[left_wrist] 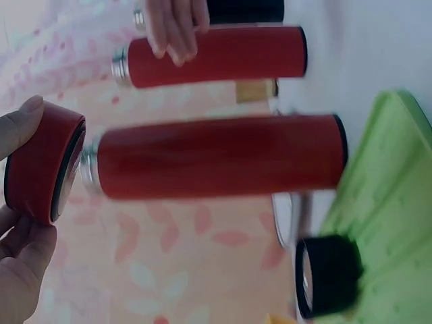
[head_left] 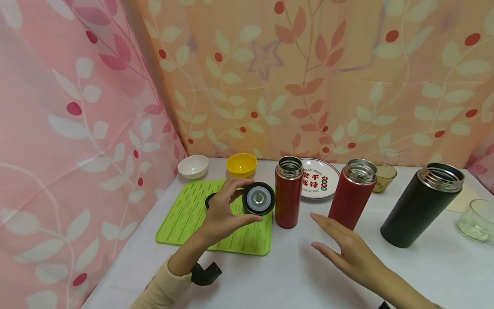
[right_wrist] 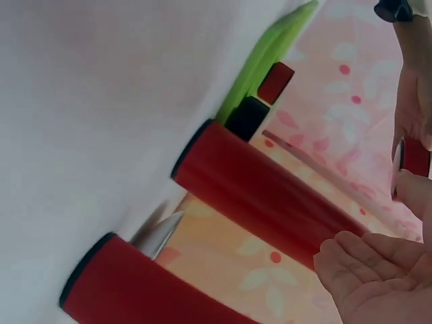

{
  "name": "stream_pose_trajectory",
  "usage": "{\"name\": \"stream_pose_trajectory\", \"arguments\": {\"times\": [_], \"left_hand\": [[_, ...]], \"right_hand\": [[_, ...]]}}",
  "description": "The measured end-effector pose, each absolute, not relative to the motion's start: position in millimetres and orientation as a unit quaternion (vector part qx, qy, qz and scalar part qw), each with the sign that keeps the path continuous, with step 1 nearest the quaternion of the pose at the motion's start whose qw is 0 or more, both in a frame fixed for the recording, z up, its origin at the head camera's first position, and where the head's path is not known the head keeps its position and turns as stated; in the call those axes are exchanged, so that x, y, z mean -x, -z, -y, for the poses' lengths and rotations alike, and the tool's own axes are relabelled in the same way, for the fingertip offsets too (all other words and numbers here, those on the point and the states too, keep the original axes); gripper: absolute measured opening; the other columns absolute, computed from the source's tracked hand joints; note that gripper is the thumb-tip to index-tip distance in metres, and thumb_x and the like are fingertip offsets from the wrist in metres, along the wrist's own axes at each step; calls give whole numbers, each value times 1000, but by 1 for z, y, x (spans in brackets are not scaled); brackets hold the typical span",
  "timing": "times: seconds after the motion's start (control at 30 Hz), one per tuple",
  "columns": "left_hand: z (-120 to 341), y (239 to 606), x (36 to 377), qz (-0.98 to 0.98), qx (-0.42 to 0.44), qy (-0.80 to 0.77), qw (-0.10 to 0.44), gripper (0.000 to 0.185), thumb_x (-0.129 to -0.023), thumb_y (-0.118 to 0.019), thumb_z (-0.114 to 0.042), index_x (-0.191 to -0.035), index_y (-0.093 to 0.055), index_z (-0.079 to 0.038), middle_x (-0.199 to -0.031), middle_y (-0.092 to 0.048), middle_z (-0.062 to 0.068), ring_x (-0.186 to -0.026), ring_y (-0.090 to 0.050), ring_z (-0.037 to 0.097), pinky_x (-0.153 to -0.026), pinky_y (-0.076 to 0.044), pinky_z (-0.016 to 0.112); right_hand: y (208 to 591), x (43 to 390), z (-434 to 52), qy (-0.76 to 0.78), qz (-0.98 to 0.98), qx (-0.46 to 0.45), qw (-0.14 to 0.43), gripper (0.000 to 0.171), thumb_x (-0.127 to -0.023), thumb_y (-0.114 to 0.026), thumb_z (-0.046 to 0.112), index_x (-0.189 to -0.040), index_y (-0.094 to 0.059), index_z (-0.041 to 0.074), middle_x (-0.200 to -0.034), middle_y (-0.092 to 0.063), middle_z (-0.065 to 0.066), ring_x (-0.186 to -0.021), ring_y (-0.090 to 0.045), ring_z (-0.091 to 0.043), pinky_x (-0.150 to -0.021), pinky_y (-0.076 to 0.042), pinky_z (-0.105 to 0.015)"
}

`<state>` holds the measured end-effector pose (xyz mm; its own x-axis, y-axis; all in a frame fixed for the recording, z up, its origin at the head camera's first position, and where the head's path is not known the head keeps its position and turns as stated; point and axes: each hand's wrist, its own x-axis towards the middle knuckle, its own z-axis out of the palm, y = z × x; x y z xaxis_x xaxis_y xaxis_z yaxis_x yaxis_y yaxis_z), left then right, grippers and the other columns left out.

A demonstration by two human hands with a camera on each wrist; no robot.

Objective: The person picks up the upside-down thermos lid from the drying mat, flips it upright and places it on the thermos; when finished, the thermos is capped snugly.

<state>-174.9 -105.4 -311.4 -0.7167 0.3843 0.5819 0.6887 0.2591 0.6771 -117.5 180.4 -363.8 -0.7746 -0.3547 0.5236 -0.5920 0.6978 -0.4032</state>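
Observation:
My left hand (head_left: 227, 211) pinches a round flask lid (head_left: 258, 198) between thumb and fingers, above the green mat (head_left: 181, 219). The lid shows a black rim and silver inside, and its outside is red (left_wrist: 42, 162). It hangs just left of an open-topped red flask (head_left: 288, 194). My right hand (head_left: 344, 248) hovers flat with straight fingers beside a second open red flask (head_left: 353, 192), holding nothing. A black lid (left_wrist: 327, 277) lies on the mat, partly hidden behind my left hand in the head view.
A tall black flask (head_left: 421, 205) stands open at the right. Behind are a white bowl (head_left: 193, 166), a yellow bowl (head_left: 241, 164), a printed plate (head_left: 322, 185) and an amber glass bowl (head_left: 384, 175). A clear glass cup (head_left: 476, 221) sits at the right edge.

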Motion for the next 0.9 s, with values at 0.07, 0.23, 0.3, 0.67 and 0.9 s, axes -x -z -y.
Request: {"name": "stream_pose_trajectory", "arguments": {"times": [0.07,0.23,0.3,0.67,0.9], "left_hand": [[98,310,172,776,360,494,153,70,-65,-82,-16,-127,-49,-11,-125,-49,2,-116,-48,11,-96,-46,26],[77,308,168,768,423,451,168,69,-66,-82,-18,-126,-49,-9,-122,-49,1,-114,-48,12,-96,-46,26],[69,308,167,765,449,425,180,69,-67,-82,-18,-126,-48,-7,-121,-49,3,-115,-47,13,-98,-44,25],[49,310,165,766,479,375,205,68,-68,-81,-18,-126,-48,-6,-123,-48,6,-117,-45,16,-99,-43,23],[48,314,170,756,481,402,190,68,-68,-80,-17,-127,-49,-5,-123,-49,6,-116,-48,15,-100,-42,25]], "right_hand": [[359,119,-178,-292,890,-274,218,66,-75,-76,24,-135,-47,20,-126,-59,-3,-111,-59,-22,-78,-55,-36],[344,123,-170,-335,871,-282,222,64,-77,-73,16,-135,-46,16,-127,-58,-4,-110,-60,-23,-78,-55,-40],[339,125,-167,-374,863,-272,203,60,-81,-69,14,-136,-45,16,-129,-57,-6,-110,-60,-22,-78,-55,-40],[332,131,-166,-547,792,-257,91,48,-93,-51,6,-138,-38,2,-133,-48,-21,-112,-52,6,-83,-51,-20],[332,132,-168,-589,773,-223,82,47,-91,-54,7,-136,-42,2,-123,-59,8,-104,-60,1,-78,-53,-21]]}}
